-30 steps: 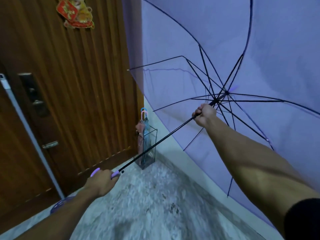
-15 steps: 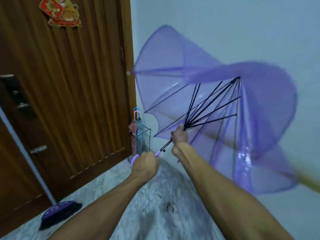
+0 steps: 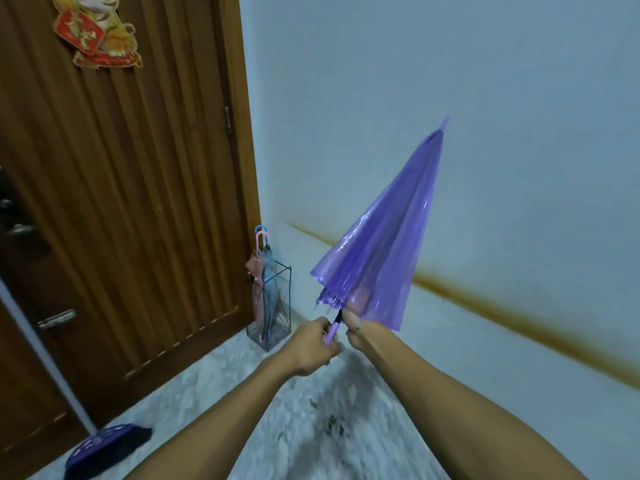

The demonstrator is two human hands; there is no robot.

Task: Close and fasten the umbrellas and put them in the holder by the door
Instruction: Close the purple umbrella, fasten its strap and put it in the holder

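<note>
Umbrella, purple and see-through, was folded down but loose, its tip pointing up and away, held in the air right of the holder. The left hand was closed round the lilac handle; the right hand reached under the canopy's hem at the shaft, its grip hidden. It looked light, the plastic skin slick and floppy, the ribs thin and bendable. Gathering the folds near the hem seemed the best hold for fastening. The holder already held two umbrellas.
</note>
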